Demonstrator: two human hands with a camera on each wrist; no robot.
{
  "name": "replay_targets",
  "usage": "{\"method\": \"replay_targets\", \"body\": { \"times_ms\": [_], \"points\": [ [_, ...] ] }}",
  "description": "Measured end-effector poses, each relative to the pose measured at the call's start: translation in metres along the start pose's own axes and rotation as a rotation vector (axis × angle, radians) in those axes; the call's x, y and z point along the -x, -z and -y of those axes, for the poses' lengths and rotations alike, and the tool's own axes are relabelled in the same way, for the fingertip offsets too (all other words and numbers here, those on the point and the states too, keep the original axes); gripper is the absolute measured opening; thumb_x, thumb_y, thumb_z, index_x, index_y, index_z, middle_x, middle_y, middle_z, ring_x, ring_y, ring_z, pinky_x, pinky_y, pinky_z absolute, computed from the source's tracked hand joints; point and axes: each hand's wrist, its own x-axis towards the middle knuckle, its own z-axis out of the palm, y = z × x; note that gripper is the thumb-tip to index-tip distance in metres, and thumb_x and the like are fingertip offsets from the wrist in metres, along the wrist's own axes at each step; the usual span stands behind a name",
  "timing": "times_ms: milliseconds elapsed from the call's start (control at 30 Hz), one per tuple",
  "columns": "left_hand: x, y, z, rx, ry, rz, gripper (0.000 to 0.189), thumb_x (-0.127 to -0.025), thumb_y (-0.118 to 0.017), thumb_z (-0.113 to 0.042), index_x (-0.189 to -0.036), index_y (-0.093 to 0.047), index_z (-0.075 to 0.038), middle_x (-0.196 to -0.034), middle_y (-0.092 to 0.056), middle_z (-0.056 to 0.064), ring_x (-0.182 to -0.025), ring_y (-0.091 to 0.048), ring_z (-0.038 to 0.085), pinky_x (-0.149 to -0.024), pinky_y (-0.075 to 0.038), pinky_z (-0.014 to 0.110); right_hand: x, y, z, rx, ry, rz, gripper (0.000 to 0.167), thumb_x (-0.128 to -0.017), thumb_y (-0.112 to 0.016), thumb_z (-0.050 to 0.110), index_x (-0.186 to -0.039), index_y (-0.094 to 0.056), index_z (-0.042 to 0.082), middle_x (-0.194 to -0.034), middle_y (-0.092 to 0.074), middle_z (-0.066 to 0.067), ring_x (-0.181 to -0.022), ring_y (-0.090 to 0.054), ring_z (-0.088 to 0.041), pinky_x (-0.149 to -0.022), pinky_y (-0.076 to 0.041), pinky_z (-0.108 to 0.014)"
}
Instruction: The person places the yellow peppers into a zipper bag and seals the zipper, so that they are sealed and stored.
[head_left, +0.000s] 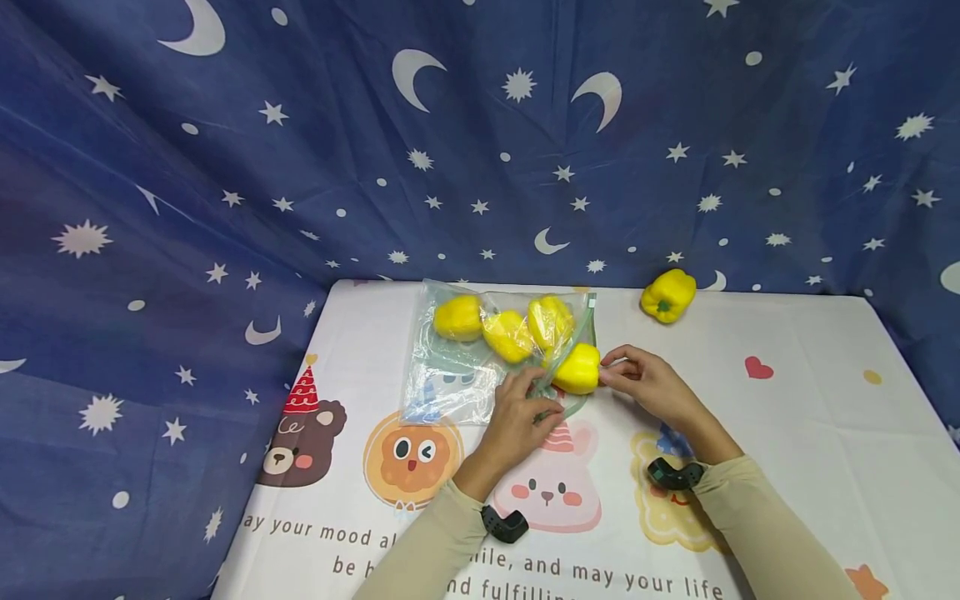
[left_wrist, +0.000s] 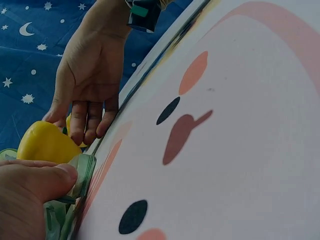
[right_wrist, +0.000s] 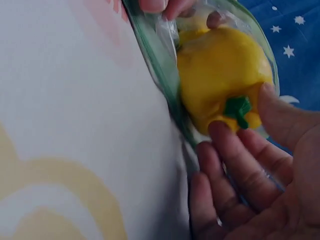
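Note:
A clear zip bag (head_left: 450, 392) with a green closure lies flat, three yellow bell peppers (head_left: 507, 336) inside. At its mouth on the right sits another yellow bell pepper (head_left: 577, 369), partly within the opening. My left hand (head_left: 517, 421) pinches the bag's green-edged rim (left_wrist: 86, 167) between thumb and fingers. From the right, my right hand (head_left: 648, 385) holds that pepper by its stem end. In the right wrist view, the thumb (right_wrist: 285, 117) lies on one side of the green stem (right_wrist: 238, 109) and the fingertips (right_wrist: 220, 131) on the other.
One more yellow bell pepper (head_left: 668, 296) lies at the table's back edge, right of the bag. The white tablecloth (head_left: 810, 433) carries cartoon prints and lettering. A blue curtain (head_left: 480, 125) with moons and stars hangs behind and to the left.

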Motion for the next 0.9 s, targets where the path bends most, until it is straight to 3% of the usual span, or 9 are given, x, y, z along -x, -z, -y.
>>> {"method": "replay_targets", "body": {
  "times_ms": [200,433,567,767,900],
  "points": [
    [-0.001,0.000,0.002,-0.011,-0.020,-0.016,0.011,-0.080,-0.088,-0.025,-0.090,-0.084,-0.022,-0.134,-0.060,0.004,-0.110,-0.053,0.022,-0.094,-0.043,0.040,-0.005,-0.008,0.006,0.158,-0.009,-0.042,0.037,-0.094,-0.071,0.046,-0.109,-0.071,0.013,-0.096,-0.075,-0.007,-0.081,-0.062,-0.020,-0.067,-0.049,-0.028],
    [-0.001,0.002,0.002,0.003,-0.029,-0.024,0.012,-0.081,-0.088,-0.025,-0.091,-0.084,-0.022,-0.131,-0.060,0.004,-0.107,-0.051,0.021,-0.095,-0.043,0.040,-0.010,-0.015,0.017,0.333,-0.010,-0.054,0.038,-0.095,-0.067,0.053,-0.096,-0.073,0.016,-0.077,-0.066,-0.001,-0.072,-0.053,-0.017,-0.067,-0.042,-0.031],
    [-0.002,0.002,0.003,0.011,-0.044,-0.039,0.012,-0.079,-0.089,-0.023,-0.090,-0.084,-0.021,-0.130,-0.060,0.004,-0.105,-0.052,0.021,-0.094,-0.044,0.038,-0.015,-0.017,0.021,0.341,-0.053,-0.037,0.042,-0.095,-0.064,0.056,-0.098,-0.073,0.015,-0.078,-0.066,-0.001,-0.071,-0.053,-0.017,-0.065,-0.041,-0.031],
    [-0.002,0.002,0.004,0.025,-0.038,-0.036,0.012,-0.080,-0.088,-0.020,-0.091,-0.084,-0.021,-0.131,-0.059,0.004,-0.107,-0.052,0.022,-0.096,-0.044,0.037,-0.015,-0.015,0.026,0.239,-0.091,0.010,0.043,-0.097,-0.064,0.053,-0.111,-0.071,0.012,-0.090,-0.068,-0.009,-0.078,-0.058,-0.021,-0.068,-0.048,-0.031],
    [-0.002,0.002,0.004,0.033,-0.036,-0.040,0.011,-0.081,-0.088,-0.018,-0.091,-0.083,-0.020,-0.131,-0.059,0.005,-0.109,-0.053,0.022,-0.097,-0.045,0.038,-0.016,-0.016,0.026,0.275,-0.079,0.021,0.042,-0.099,-0.061,0.050,-0.117,-0.072,0.014,-0.098,-0.070,-0.007,-0.086,-0.060,-0.022,-0.073,-0.048,-0.031]
  ]
}}
